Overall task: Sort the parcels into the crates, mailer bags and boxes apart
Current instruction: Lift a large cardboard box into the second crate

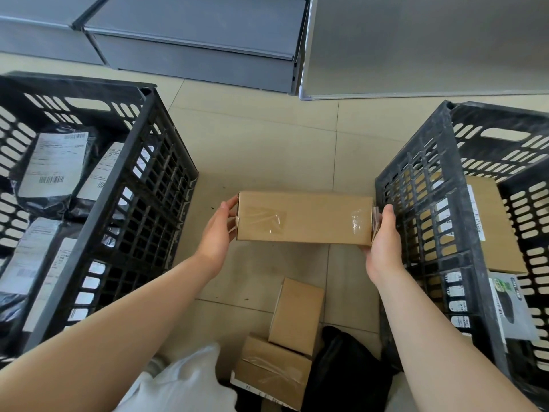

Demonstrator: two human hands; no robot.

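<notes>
A long brown cardboard box (pixel 304 217) with clear tape is held above the floor between the two crates. My left hand (pixel 218 230) grips its left end and my right hand (pixel 384 240) grips its right end. The black crate on the left (pixel 142 185) holds several black mailer bags (pixel 53 171) with white labels. The dark crate on the right (pixel 427 203) holds cardboard boxes (pixel 490 221) and a printed carton (pixel 511 307). Two more small brown boxes, one (pixel 297 315) stacked partly on the other (pixel 271 371), lie on the floor near my feet, beside a black mailer bag (pixel 347 370).
Beige floor tiles (pixel 267 138) stretch between the crates. Grey metal shelf units (pixel 193 46) and a grey panel (pixel 430 46) stand at the back. A white bag or cloth (pixel 184 385) lies at the bottom left of the pile.
</notes>
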